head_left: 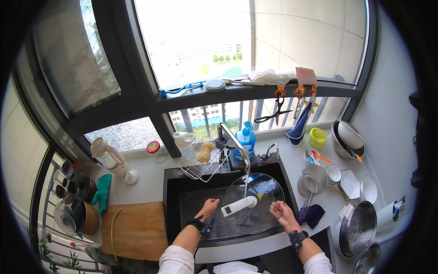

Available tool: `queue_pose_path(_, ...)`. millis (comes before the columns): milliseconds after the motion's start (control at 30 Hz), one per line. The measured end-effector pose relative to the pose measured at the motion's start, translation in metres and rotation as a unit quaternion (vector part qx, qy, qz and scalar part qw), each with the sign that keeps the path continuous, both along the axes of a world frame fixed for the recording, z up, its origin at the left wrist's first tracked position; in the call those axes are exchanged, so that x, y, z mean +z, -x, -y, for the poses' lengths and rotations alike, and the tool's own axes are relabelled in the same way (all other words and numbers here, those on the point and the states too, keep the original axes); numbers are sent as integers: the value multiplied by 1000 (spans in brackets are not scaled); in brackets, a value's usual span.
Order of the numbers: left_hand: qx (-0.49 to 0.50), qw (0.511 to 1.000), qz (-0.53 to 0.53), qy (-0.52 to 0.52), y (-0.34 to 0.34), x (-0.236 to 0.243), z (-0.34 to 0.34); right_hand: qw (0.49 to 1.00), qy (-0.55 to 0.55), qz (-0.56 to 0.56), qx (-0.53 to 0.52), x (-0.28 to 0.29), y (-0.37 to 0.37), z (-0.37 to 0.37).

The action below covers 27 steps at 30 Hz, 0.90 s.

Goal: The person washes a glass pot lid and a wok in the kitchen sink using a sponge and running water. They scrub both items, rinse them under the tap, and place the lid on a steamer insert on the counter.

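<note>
A round clear glass pot lid [267,220] with a long white handle [239,206] lies over the black sink [191,182]. Water runs onto it from the curved metal faucet [242,153]. My left hand [209,208] is beside the lid's left edge, slightly apart from it, fingers curled in with nothing visible in them. At the lid's right edge, my right hand [282,213] has its fingers bent toward the palm and overlaps the rim; I see no object in it. Whether those fingers touch the glass is unclear.
Left of the sink lies a wooden cutting board [137,228] with a long green stalk [114,228]. A wire rack [203,171] holds a sponge [205,152]; a blue soap bottle [245,140] stands behind the faucet. Bowls, a clear jug [312,179] and a steel strainer [360,230] crowd the right counter.
</note>
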<state>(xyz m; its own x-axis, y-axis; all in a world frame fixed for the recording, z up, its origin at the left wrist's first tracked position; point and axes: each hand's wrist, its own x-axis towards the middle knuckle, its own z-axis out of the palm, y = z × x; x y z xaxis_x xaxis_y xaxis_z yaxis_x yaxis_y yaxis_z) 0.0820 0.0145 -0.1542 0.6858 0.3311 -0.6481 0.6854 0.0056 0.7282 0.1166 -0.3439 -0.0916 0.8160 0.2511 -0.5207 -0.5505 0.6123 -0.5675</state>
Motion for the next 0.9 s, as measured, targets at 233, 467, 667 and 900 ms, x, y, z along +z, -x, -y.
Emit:
queue_pose_path(233, 61, 927, 17, 370, 43, 7, -8, 999, -38, -27, 28, -20, -2, -9)
queue_pose_path(467, 138, 902, 44, 406, 52, 8, -14, 995, -56, -39, 76, -32, -17, -22)
queue_pose_path(667, 212, 874, 76, 431, 72, 8, -24, 981, -83, -21, 176, -50, -23, -48)
queue_pose_path(900, 332, 836, 139, 415, 89, -13, -31, 969, 37, -43, 242, -56, -42, -85)
